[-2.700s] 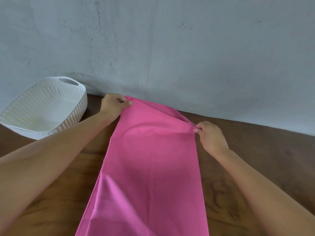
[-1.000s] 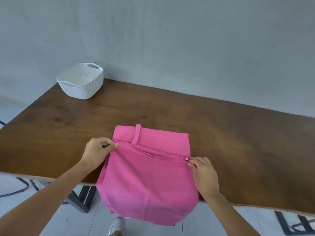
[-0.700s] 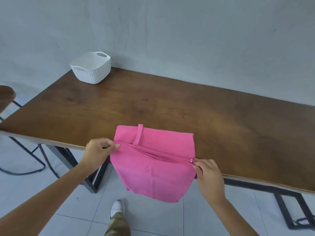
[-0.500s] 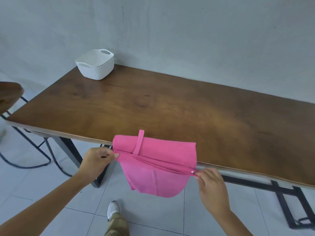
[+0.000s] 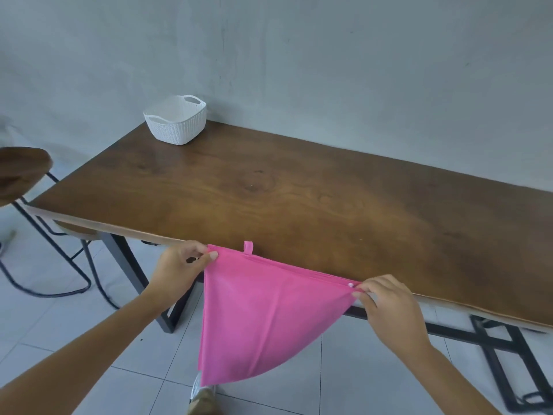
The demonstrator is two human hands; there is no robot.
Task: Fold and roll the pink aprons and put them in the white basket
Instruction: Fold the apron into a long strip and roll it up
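Two hands hold one pink apron stretched taut along the near edge of the table. Its upper hem runs level with that edge, and the rest hangs below the table toward the floor. My left hand has a pinching grip on the hem's left corner, thumb against fingertips. My right hand pinches the right corner, just beside a small white snap. A short pink loop stands up from the hem against the table's edge. The white basket sits at the table's far left corner, well apart from the apron, and nothing pink shows above its rim. I judge the task early: the cloth looks layered along the hem, so some folding is done. No roll has been started, and the carry to the basket is left.
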